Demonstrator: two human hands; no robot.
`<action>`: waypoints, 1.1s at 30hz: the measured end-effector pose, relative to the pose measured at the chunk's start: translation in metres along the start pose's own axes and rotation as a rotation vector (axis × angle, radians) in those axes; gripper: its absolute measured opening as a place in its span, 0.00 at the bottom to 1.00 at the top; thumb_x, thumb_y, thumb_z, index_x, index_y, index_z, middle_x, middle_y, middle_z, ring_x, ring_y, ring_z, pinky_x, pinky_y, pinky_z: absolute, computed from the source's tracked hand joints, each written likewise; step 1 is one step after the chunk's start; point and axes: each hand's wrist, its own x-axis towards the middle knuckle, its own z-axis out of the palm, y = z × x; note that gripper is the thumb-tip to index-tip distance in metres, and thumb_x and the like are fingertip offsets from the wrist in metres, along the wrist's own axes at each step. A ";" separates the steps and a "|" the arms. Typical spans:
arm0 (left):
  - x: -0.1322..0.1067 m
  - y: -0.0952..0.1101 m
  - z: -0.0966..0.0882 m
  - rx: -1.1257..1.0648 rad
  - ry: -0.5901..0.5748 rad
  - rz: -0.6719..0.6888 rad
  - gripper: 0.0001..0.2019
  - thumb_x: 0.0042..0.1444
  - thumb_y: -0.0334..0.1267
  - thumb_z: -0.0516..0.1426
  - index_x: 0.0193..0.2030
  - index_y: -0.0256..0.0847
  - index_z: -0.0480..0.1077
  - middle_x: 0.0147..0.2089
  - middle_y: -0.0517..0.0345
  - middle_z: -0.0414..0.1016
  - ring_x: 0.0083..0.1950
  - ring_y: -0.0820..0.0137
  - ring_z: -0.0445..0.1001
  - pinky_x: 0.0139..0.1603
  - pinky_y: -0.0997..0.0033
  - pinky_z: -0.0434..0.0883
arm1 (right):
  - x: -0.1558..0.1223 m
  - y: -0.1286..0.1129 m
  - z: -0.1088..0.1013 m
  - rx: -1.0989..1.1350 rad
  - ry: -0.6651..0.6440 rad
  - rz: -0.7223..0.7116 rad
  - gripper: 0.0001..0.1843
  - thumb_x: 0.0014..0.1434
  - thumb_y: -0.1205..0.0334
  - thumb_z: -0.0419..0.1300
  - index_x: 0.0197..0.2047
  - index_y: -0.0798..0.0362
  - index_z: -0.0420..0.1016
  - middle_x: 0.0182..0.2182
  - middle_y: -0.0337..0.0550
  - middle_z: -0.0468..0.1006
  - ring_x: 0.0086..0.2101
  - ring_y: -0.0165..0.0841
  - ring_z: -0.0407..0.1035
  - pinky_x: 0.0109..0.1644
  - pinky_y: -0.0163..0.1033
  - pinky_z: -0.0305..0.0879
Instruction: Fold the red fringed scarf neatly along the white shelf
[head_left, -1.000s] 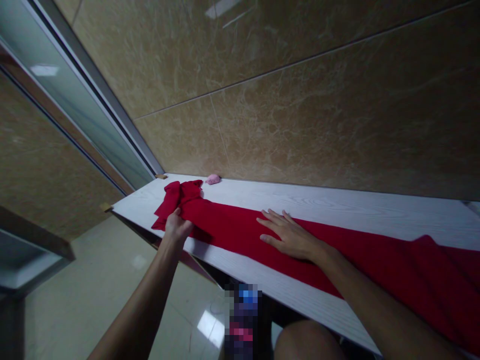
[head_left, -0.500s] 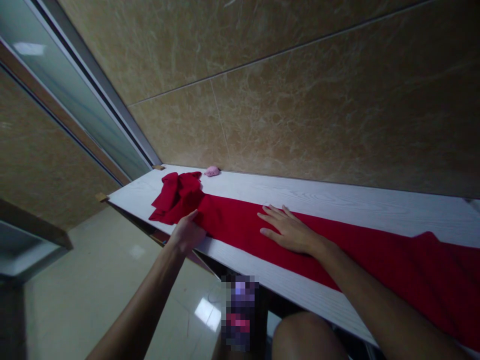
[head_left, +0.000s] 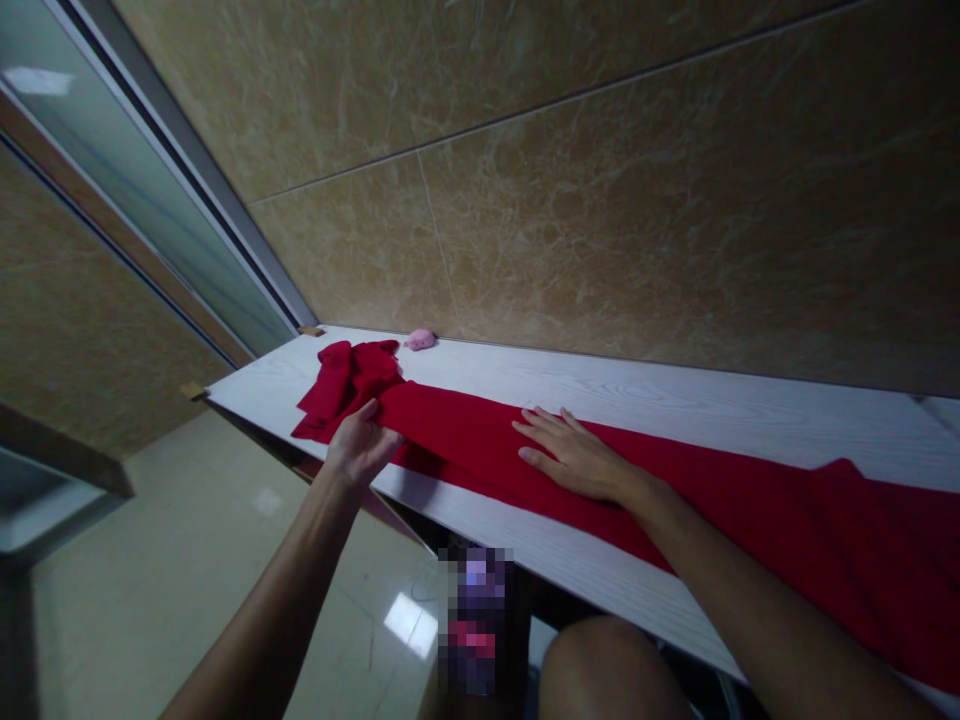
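From here I see the left hand (head_left: 365, 447) grasping the near edge of the red cloth (head_left: 465, 430), lifting it off the white board (head_left: 675, 388). The bunched end lies just beyond those fingers, a pink lump (head_left: 421, 340) farther past. The right hand's (head_left: 574, 457) fingers spread flat, ungripping, atop the cloth.

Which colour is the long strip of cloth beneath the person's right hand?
The long cloth strip is plain red, seen best in the head view.
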 end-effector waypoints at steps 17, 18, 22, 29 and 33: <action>0.019 -0.019 0.002 -0.068 0.081 0.032 0.20 0.75 0.37 0.41 0.62 0.32 0.68 0.38 0.47 0.83 0.34 0.65 0.84 0.45 0.68 0.83 | 0.001 0.003 -0.001 -0.001 -0.021 -0.015 0.44 0.70 0.30 0.39 0.75 0.51 0.59 0.75 0.50 0.53 0.75 0.41 0.41 0.78 0.58 0.31; 0.020 -0.019 -0.001 -0.054 0.084 0.035 0.20 0.75 0.37 0.42 0.61 0.32 0.69 0.36 0.48 0.83 0.34 0.65 0.84 0.43 0.69 0.83 | 0.001 0.002 -0.001 -0.003 -0.023 -0.016 0.44 0.69 0.30 0.39 0.75 0.50 0.58 0.75 0.50 0.53 0.75 0.41 0.41 0.78 0.58 0.31; 0.022 -0.017 -0.012 -0.006 0.089 0.037 0.18 0.75 0.36 0.43 0.58 0.33 0.71 0.34 0.49 0.82 0.33 0.66 0.83 0.41 0.72 0.82 | -0.001 0.002 -0.003 0.002 -0.032 -0.025 0.48 0.65 0.25 0.45 0.76 0.49 0.57 0.75 0.50 0.52 0.74 0.43 0.41 0.78 0.60 0.30; 0.032 -0.018 -0.024 0.074 0.053 0.078 0.18 0.73 0.34 0.45 0.60 0.32 0.71 0.39 0.48 0.84 0.40 0.64 0.84 0.46 0.68 0.82 | -0.003 0.003 -0.005 -0.036 -0.057 -0.040 0.57 0.55 0.21 0.56 0.76 0.49 0.56 0.76 0.53 0.49 0.74 0.49 0.39 0.77 0.62 0.29; 0.033 -0.016 -0.030 0.195 0.042 0.110 0.16 0.71 0.34 0.49 0.56 0.33 0.74 0.41 0.47 0.84 0.43 0.61 0.84 0.47 0.65 0.82 | -0.003 0.004 -0.003 -0.057 -0.055 -0.043 0.55 0.57 0.22 0.55 0.76 0.48 0.56 0.76 0.51 0.49 0.75 0.48 0.39 0.77 0.61 0.30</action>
